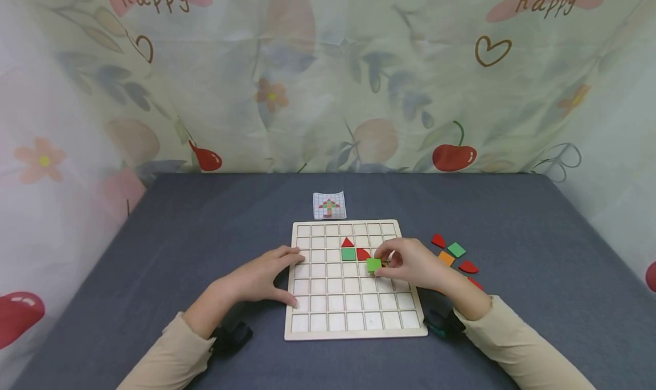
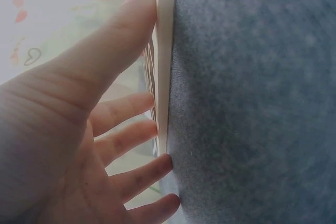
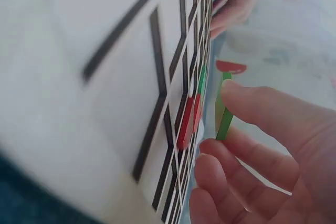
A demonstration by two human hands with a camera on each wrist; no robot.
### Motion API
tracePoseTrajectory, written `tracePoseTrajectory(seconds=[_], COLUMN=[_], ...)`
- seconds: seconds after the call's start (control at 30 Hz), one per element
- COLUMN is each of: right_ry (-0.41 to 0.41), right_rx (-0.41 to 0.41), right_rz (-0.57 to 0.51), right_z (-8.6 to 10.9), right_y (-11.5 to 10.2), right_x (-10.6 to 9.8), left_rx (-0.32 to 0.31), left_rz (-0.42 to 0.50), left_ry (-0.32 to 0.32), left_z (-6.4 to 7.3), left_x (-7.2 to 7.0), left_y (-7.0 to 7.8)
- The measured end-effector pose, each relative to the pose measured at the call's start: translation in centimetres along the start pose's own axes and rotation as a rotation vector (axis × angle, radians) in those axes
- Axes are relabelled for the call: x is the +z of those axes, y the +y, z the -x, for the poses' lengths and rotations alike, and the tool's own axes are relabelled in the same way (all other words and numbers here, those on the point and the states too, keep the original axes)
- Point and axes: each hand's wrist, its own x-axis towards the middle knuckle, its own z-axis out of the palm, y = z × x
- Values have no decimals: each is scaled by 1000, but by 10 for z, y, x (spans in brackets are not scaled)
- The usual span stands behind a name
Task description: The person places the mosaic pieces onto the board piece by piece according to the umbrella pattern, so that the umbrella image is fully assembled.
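Note:
My right hand (image 1: 410, 262) pinches a light green square tile (image 1: 373, 265) between thumb and fingers, just above the gridded wooden board (image 1: 328, 304). In the right wrist view the tile (image 3: 224, 111) stands edge-on, apart from the board's surface. A red triangle tile (image 1: 347, 242) sits in the board's grid above a green square tile (image 1: 348, 254). To the right of that square lies a red tile with a curved edge (image 1: 362, 254); a bit of red also shows beside my right fingers. My left hand (image 1: 263, 277) rests at the board's left edge, thumb and fingers spread.
Right of the board lie several loose tiles, among them a green one (image 1: 456, 249), an orange one (image 1: 446, 258) and a red one (image 1: 468, 267). Behind the board is a small card (image 1: 329, 206) printed with a coloured tile pattern. Dark grey cloth (image 1: 205, 225) covers the table.

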Motion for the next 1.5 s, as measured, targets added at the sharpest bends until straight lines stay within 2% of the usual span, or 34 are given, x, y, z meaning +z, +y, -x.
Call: tracePoseTrajectory(seconds=[0.57,0.77,1.23,1.33,1.5], right_ry=[-61,-67,-68,-59,-20], right_rx=[53,81,79,74,117], right_rz=[93,129,102,73,41], right_z=[-14,-17,-15,-13,-5], right_y=[-10,-12,-13,-11,-2], right_x=[8,8,7,1,-15], left_rx=[-23,-8,-5,-6,-4], left_rz=[2,3,-2,-2,-3], left_ry=[-12,-8,-3,-3,-2], left_z=[1,0,0,0,1], left_x=[-1,-2,-2,-2,-2], left_y=[2,1,2,2,2])
